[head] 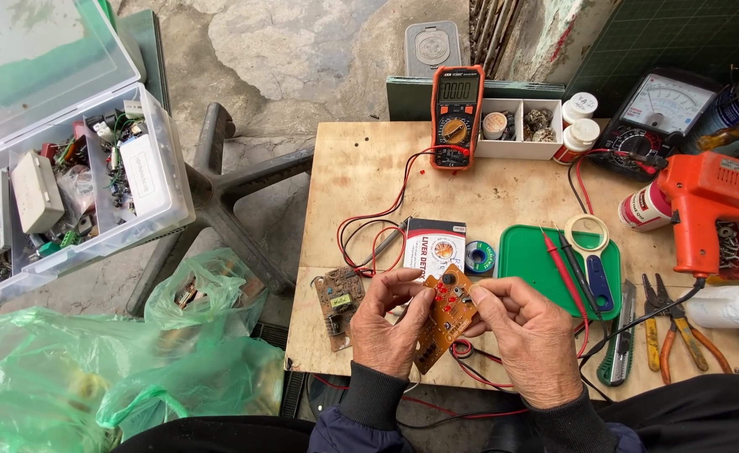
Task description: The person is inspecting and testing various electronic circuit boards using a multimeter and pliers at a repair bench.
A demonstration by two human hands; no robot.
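My left hand and my right hand both grip an orange circuit board with red parts, held over the front of a wooden table. The left fingers pinch its left edge, the right fingers its upper right corner. A second brown circuit board lies on the table just left of my left hand. Behind the held board sit a small red-and-white booklet and a spool of solder.
An orange multimeter with red leads stands at the back, an analog meter right. A green tray holds probes and a magnifier. Orange soldering gun, pliers, knife right. Parts box, green bags left.
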